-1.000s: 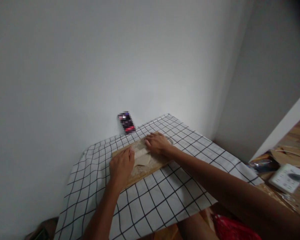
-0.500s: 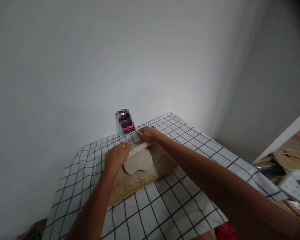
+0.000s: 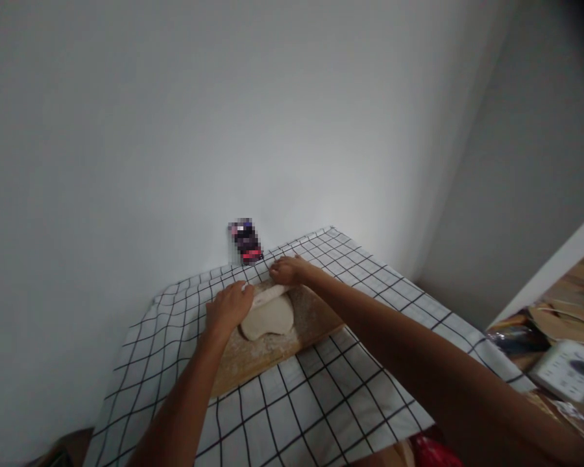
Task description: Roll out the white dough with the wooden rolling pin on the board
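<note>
A pale, floury rolling pin [image 3: 268,296] lies across the far part of a flattened piece of dough [image 3: 268,319]. My left hand [image 3: 230,305] is closed over the pin's left end, and my right hand [image 3: 287,270] is closed over its right end. Both hands hide the ends of the pin. Beneath the dough is a wooden board [image 3: 253,364] dusted with flour. The dough's near edge is uneven, with a shallow dip in it.
A checked white cloth [image 3: 316,399] covers the table. A phone-like object [image 3: 246,242], blurred out, leans against the wall [image 3: 292,130] behind the board. To the right, below table height, a white power strip [image 3: 567,370] sits among other items. Something red [image 3: 435,451] shows at the bottom edge.
The view has shifted slightly, so the table sits a little lower. Both hands stay on the rolling pin at the far side of the dough, with little visible movement over it.
</note>
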The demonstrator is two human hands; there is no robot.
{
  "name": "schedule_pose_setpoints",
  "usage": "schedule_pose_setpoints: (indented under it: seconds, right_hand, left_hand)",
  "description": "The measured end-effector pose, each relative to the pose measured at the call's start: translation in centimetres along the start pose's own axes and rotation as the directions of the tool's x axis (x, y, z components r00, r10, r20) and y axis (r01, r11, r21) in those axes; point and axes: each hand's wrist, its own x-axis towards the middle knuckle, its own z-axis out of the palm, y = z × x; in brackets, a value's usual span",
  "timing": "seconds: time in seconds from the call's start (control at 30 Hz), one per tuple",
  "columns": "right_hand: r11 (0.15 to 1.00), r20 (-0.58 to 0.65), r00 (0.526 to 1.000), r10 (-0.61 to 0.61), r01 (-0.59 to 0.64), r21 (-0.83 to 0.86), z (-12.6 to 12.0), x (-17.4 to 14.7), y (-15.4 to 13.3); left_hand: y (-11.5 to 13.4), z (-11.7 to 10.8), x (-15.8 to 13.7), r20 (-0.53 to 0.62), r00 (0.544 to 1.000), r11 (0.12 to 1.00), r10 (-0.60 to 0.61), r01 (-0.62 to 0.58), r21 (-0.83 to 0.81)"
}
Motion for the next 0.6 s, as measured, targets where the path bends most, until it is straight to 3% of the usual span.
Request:
schedule_pose_setpoints:
  seconds: [0.13, 0.33, 0.6]
  right_hand:
    - [1.0, -0.051, 0.999, -0.018, 0.018, -0.018, -0.6, -2.8, -0.7]
    - [0.995, -0.14, 0.987, -0.082, 0.073, -0.067, -1.1, -8.0, -2.3]
    - [0.991, -0.298, 0.952, 0.073, -0.102, -0.085, -2.0, -11.9, -5.1]
  left_hand:
    - [1.0, -0.3, -1.9, -0.074, 0.997, 1.0, 0.001, -0.003, -0.03]
    - [2.4, -0.6, -5.2, -0.144, 0.989, 0.998, 0.027, -0.019, 0.055]
    - [2.7, -0.6, -7.6, -0.35, 0.929, 0.988, 0.123, -0.08, 0.134]
